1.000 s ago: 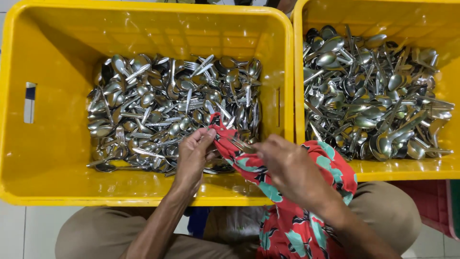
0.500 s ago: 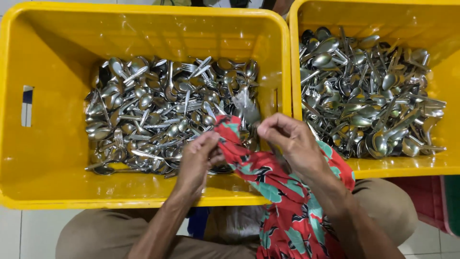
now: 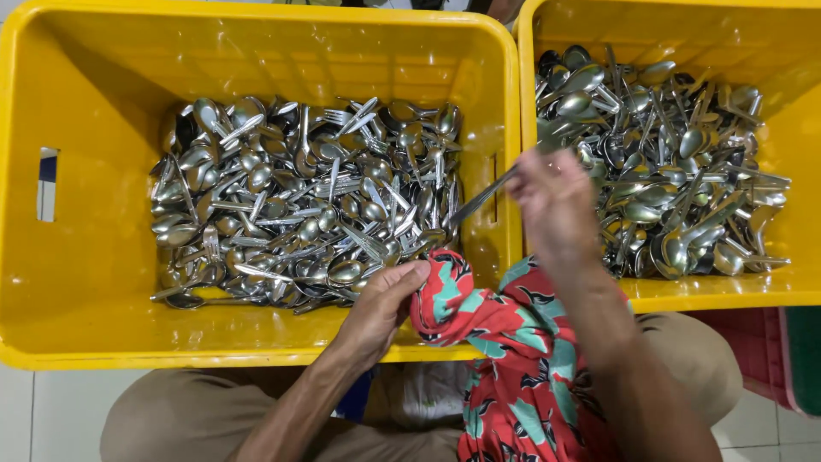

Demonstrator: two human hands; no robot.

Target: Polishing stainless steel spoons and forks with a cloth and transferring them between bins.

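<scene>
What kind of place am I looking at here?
Probably the dish-washing area of a canteen or catering kitchen: two yellow crates heaped with spoons and forks, a patterned cloth, tiled floor.

The right hand (image 3: 554, 198) is motion-blurred, hiding the end of the utensil (image 3: 483, 197) it grips

Two crates (image 3: 256, 51) side by side, cutlery (image 3: 299, 197) inside
</scene>
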